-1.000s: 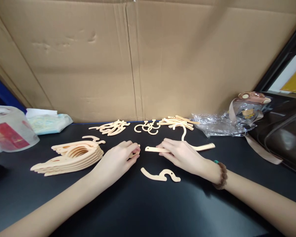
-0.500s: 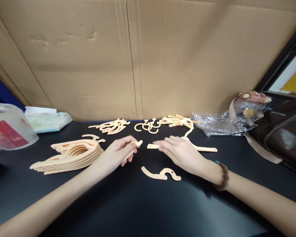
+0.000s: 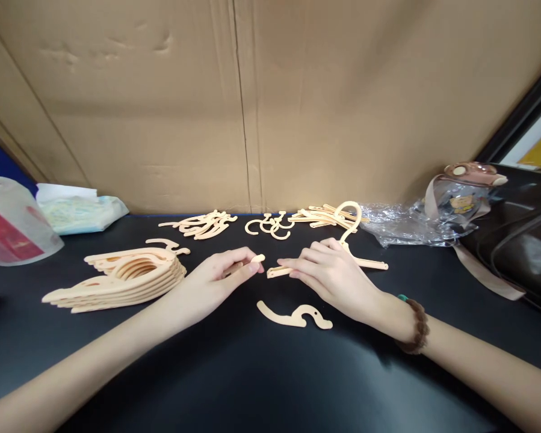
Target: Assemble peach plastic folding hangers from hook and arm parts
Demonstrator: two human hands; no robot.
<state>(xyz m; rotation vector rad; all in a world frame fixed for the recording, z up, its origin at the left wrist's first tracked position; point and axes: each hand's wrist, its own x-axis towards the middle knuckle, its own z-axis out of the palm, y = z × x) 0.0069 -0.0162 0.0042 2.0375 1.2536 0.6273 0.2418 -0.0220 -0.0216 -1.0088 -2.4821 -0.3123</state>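
Observation:
My left hand [image 3: 227,270] is closed on a small beige curved hanger arm, whose rounded tip [image 3: 258,258] pokes out past the thumb; the rest is mostly covered by the fingers. Facing it, my right hand [image 3: 331,273] grips a beige hanger bar with a hook [image 3: 355,219] rising behind the knuckles. One slotted end of the bar [image 3: 279,272] points toward my left hand, a small gap away from the piece there. The other end [image 3: 374,264] sticks out to the right. A loose curved hanger arm [image 3: 292,317] lies flat on the table in front of both hands.
On the left sits a stack of beige hanger pieces [image 3: 135,282]. Along the cardboard wall [image 3: 162,120] lie piles of curved arms [image 3: 204,224], hooks [image 3: 270,227] and bars [image 3: 318,216]. Crumpled clear plastic [image 3: 392,225], a bottle [image 3: 462,195], a tissue pack [image 3: 80,210] and a plastic tub [image 3: 15,222] stand around.
My left hand has turned the curved arm so its tip faces my right hand. My right hand has tilted the bar, so its slotted edge shows and its hook stands higher in view.

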